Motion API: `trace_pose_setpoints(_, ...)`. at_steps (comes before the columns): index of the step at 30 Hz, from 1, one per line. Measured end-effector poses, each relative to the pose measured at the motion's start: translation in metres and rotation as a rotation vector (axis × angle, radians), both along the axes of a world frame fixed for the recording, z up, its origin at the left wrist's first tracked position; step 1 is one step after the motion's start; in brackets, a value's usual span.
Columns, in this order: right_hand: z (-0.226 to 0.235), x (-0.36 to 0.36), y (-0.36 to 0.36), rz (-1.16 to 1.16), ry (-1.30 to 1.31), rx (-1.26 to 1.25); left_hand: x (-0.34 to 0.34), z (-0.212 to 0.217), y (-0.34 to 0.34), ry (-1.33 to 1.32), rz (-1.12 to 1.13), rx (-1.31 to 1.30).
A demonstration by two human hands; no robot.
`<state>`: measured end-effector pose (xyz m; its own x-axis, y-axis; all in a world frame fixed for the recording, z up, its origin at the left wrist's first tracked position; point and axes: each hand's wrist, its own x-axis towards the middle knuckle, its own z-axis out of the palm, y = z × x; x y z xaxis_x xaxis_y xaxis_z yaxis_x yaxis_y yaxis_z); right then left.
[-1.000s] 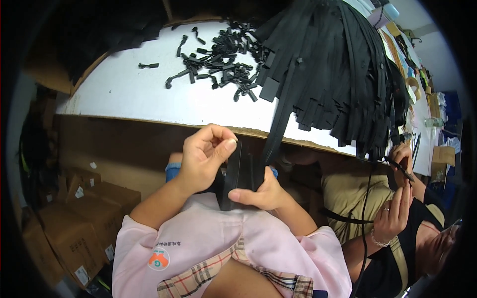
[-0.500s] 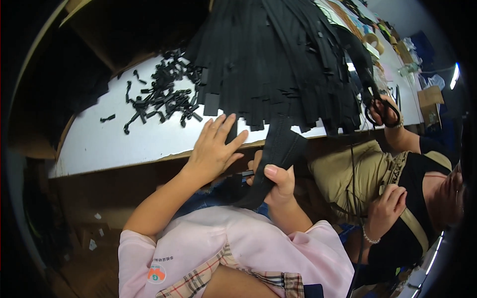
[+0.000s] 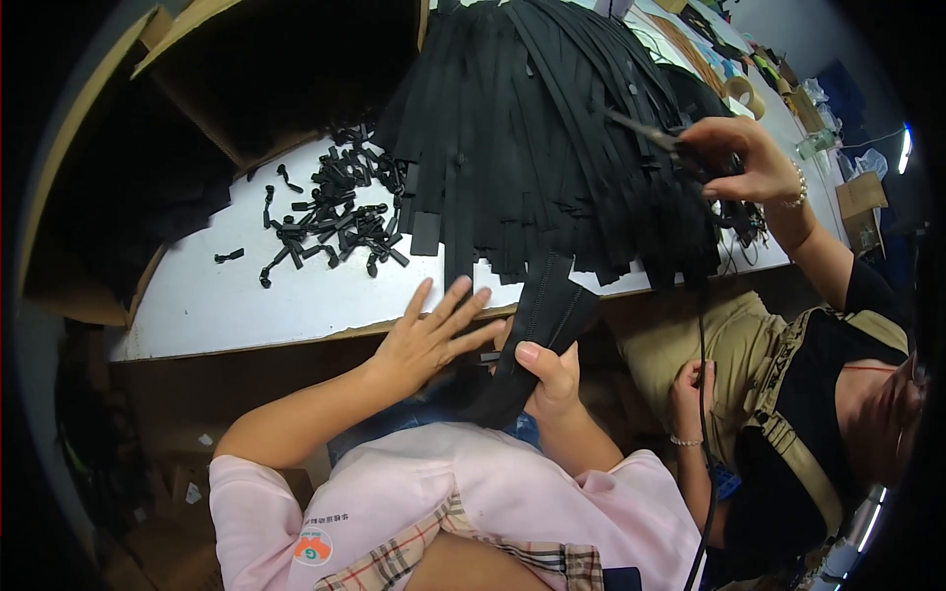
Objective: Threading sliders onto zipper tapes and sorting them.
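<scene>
My right hand (image 3: 550, 372) grips a black zipper strip (image 3: 532, 340) that hangs down from the table's front edge toward my lap. My left hand (image 3: 429, 335) is spread with fingers apart, resting against the white table (image 3: 227, 300) edge just left of the strip and holding nothing. A big heap of black zipper strips (image 3: 537, 138) lies on the table above both hands, its ends hanging over the edge. A scatter of small black zipper sliders (image 3: 330, 217) lies to the upper left of my left hand.
A co-worker sits at my right; one hand (image 3: 744, 158) holds a dark tool over the heap, the other hand (image 3: 695, 389) holds a thin black strip. Dark open boxes (image 3: 286, 79) stand at the back left. Cardboard boxes (image 3: 148, 492) sit under the table.
My left hand let go of the strip, opened and moved up to the table edge. My right hand kept hold of the strip. The co-worker's hand rose over the heap.
</scene>
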<state>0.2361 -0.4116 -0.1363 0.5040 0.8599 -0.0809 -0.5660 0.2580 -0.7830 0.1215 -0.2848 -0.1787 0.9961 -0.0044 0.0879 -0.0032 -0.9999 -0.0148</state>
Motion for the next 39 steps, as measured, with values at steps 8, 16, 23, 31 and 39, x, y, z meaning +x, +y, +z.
trace_pose_setpoints(8,0.049,0.053,0.102,0.309,-0.762,0.119,0.013,0.011,0.0,-0.312,0.084,-0.173)
trace_pose_setpoints(16,0.126,0.08,0.197,0.796,-1.716,0.288,0.05,0.03,0.027,-0.504,0.346,-0.228)
trace_pose_setpoints(23,0.026,-0.024,0.024,0.12,0.0,-0.038,0.053,-0.006,0.055,-0.631,0.482,-0.17)
trace_pose_setpoints(31,0.013,-0.015,-0.005,0.023,-0.027,-0.236,0.12,0.039,0.088,-0.702,0.372,-0.391)
trace_pose_setpoints(39,0.008,-0.019,0.003,0.064,0.063,-0.293,0.09,0.024,0.077,-0.574,0.429,-0.17)
